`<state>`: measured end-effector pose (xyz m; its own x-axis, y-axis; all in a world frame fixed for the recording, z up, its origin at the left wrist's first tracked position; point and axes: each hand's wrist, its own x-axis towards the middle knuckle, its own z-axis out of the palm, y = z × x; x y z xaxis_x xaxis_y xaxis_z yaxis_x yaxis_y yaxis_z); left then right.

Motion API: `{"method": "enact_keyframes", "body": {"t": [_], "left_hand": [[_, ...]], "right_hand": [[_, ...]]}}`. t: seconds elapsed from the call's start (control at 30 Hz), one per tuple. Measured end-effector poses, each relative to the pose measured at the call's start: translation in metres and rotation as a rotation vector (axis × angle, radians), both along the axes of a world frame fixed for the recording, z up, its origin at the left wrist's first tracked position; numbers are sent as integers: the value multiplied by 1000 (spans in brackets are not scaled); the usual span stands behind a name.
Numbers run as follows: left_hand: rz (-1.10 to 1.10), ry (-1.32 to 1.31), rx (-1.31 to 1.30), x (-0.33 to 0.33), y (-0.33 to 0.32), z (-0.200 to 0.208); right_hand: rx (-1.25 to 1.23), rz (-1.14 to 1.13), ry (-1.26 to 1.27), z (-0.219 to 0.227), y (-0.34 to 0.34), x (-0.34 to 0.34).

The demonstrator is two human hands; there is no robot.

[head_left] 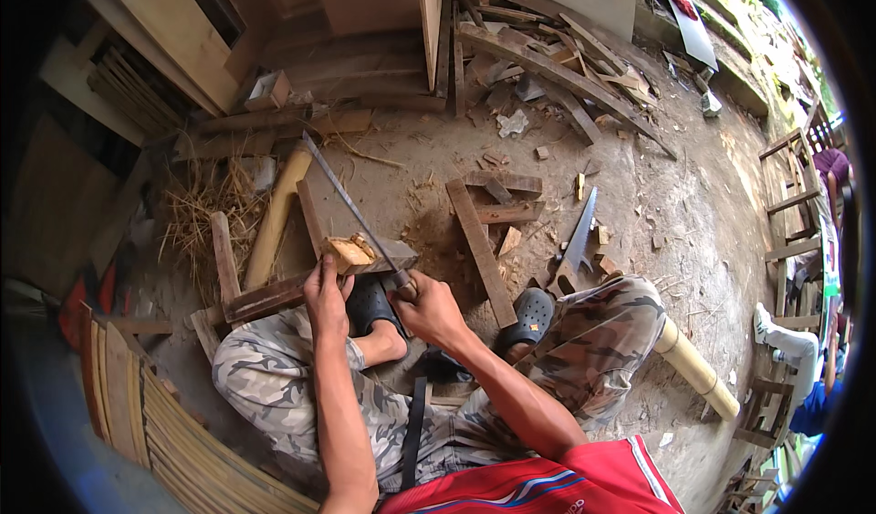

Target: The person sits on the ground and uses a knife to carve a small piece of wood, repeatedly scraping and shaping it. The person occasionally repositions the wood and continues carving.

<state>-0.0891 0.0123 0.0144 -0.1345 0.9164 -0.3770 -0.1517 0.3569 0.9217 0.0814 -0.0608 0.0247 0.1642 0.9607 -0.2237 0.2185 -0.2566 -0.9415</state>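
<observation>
Left hand [326, 295] pressing wood block [348, 254], right hand [429, 309] gripping saw [351, 206]

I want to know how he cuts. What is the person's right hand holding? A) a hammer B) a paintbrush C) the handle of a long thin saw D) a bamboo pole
C: the right hand grips the handle of the thin-bladed saw, whose blade runs up and away over the small wood block that the left hand steadies.
</observation>
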Motion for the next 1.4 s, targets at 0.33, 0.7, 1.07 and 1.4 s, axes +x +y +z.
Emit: {"method": "enact_keyframes", "body": {"t": [0.33, 0.7, 1.07, 1.4], "left_hand": [[-47, 28, 8, 12, -1, 8], [-154, 197, 46, 17, 42, 10], [-202, 349, 115, 64, 87, 15], [-251, 530, 244, 61, 139, 2]], "right_hand": [[-155, 139, -418, -10, -9, 12], [-45, -196, -94, 15, -3, 21], [-18, -209, -353, 21, -4, 37], [20, -168, 23, 64, -7, 51]]}}
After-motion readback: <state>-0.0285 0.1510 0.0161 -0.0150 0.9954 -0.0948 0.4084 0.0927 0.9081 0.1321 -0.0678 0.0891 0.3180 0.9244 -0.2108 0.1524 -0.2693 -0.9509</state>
